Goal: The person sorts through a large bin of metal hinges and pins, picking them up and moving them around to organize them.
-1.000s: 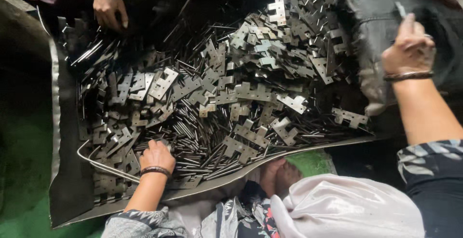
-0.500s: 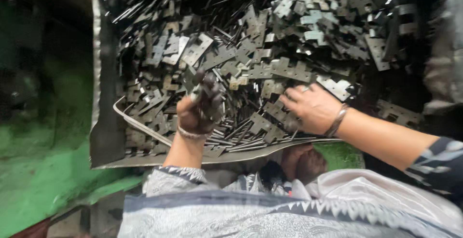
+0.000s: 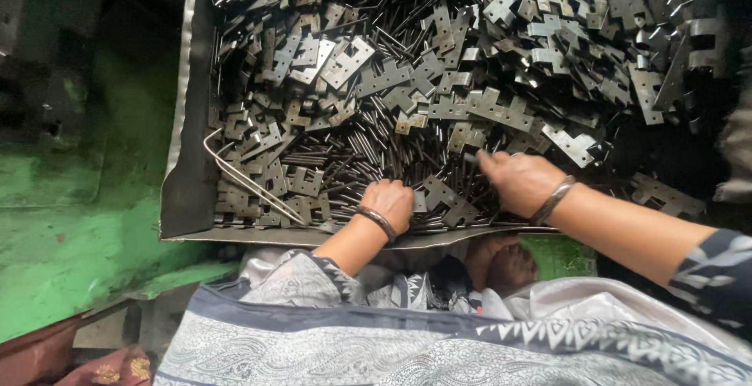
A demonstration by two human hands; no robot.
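- Green-painted, worn flooring [image 3: 70, 253] fills the nine o'clock side, and against it sits a dark metal tray [image 3: 184, 198] with a pale rim, heaped with small steel parts.
- Near the tray's seven o'clock corner a bent wire loop [image 3: 243, 178] lies over the notched hinge plates [image 3: 501, 108]; thin steel pins [image 3: 368, 151] run in a loose drift through the middle.
- Left hand [image 3: 389, 202], bangle at the wrist, is curled knuckles-up into the pins at the tray's six o'clock edge; its fingers are buried, so I cannot tell whether they grip anything.
- Right hand [image 3: 521, 182], just toward three o'clock of the left, presses palm-down, fingers closed around what looks like a dark pin at their tips.
- Doing this well probably means raking shallowly, lifting pins lengthwise rather than across the plates, and keeping fingertips off the stamped edges, which look sharp.
- Compared with half a second ago, the left hand has dropped from a raised fistful of parts to the pile, the right hand has drawn nearer to it, and the view has swung toward three o'clock.
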